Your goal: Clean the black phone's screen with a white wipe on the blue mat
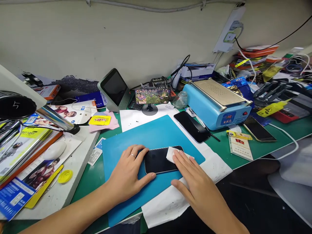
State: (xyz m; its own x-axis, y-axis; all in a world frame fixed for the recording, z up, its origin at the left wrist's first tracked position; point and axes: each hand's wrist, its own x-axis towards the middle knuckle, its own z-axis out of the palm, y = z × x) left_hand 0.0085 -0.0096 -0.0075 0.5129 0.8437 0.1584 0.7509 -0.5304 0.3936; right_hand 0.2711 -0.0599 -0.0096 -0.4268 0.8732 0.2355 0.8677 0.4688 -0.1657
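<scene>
A smartphone (157,161) with a dark screen lies sideways on a blue mat (136,135). My left hand (129,169), with a ring on one finger, grips the phone's left end, the thumb on the near edge and the fingers at the far edge. Under the fingers of my right hand (195,182) a folded white wipe (171,153) is pressed on the right part of the screen. The right thumb stays apart, beyond the phone's near edge. Part of the wipe is hidden by the fingers.
Behind the mat, a phone showing a game (152,96) stands on a holder beside a grey smart display (114,87). A blue heated plate machine (207,110) sits to the right, near another dark phone (191,126). Magazines and boxes (26,146) crowd the left.
</scene>
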